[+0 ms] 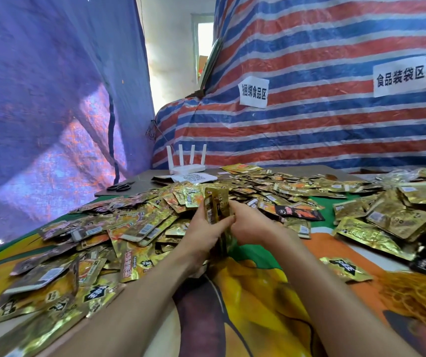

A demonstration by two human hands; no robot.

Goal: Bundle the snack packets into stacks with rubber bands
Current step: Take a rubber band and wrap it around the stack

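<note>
I hold an upright stack of gold snack packets (218, 202) between both hands over the middle of the table. My left hand (206, 228) grips its left side with the thumb on the front edge. My right hand (249, 222) wraps round its right side. A big heap of loose gold packets (129, 228) spreads to the left and behind the stack. More packets (387, 217) lie piled at the right. A heap of yellow-orange rubber bands (418, 297) sits at the near right edge.
A white router (187, 163) with several antennas and black scissors (119, 187) lie on a grey board at the back. Striped tarpaulin (309, 124) with paper signs hangs behind, blue tarpaulin (39, 99) at the left. The table wears a colourful printed cloth (253, 292).
</note>
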